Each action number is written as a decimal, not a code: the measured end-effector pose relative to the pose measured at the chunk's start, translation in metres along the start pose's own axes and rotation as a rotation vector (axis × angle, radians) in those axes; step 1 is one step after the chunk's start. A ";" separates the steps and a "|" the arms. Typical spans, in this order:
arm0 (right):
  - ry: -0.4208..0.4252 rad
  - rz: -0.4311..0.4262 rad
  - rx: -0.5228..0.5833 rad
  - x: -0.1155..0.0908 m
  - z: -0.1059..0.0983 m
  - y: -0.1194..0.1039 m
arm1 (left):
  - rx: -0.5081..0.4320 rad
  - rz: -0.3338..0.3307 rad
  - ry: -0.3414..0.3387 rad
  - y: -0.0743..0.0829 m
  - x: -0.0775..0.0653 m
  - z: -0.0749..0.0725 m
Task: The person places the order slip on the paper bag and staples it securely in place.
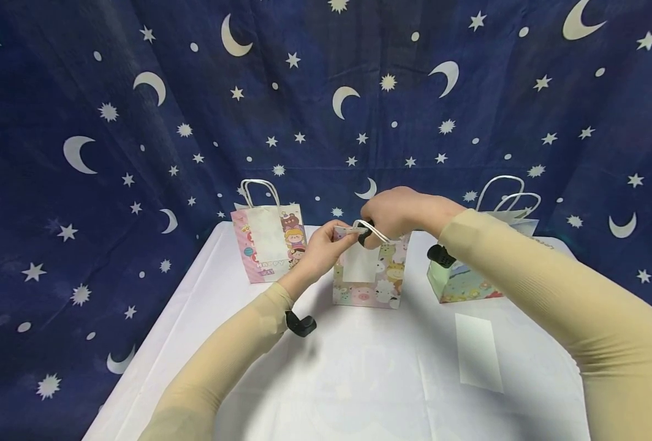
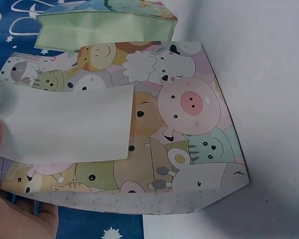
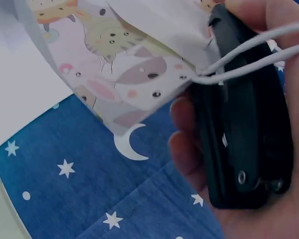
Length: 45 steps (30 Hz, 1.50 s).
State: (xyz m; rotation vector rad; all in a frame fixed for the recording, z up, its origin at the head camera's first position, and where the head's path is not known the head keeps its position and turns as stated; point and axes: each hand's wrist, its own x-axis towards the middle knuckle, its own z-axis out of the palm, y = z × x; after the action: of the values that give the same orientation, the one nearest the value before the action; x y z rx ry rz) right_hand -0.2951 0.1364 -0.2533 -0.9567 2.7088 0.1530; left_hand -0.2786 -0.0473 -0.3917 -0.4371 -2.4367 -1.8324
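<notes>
A paper gift bag (image 1: 366, 296) printed with cartoon animals stands upright mid-table, its white twisted handles (image 3: 259, 59) bent over at the top. Against its front lies a blank white paper (image 2: 65, 122), upper end at the bag's rim. My left hand (image 1: 322, 252) pinches the bag's top left edge together with this paper, thumb in front and fingers behind. In my right hand (image 1: 394, 211) I grip a black stapler (image 3: 244, 134), its jaws over the rim and the paper's upper edge. The handle cords cross in front of the stapler.
On the left stands a pink cartoon gift bag (image 1: 240, 239) with a white paper (image 1: 267, 236) on its front. A green gift bag (image 1: 464, 286) stands at right, partly behind my right arm. One white sheet (image 1: 477, 352) lies on the white table (image 1: 370, 380). Behind hangs a blue star-and-moon cloth (image 1: 304, 110).
</notes>
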 end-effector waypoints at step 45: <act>0.247 0.224 0.257 -0.031 -0.023 0.055 | 0.012 0.010 0.030 -0.002 0.001 -0.001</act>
State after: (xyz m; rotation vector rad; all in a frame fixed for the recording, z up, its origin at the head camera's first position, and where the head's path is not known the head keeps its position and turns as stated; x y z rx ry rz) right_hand -0.3111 0.1939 -0.2221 -0.6342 2.9596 -0.2843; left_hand -0.2805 -0.0482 -0.3927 -0.4173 -2.4205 -1.8063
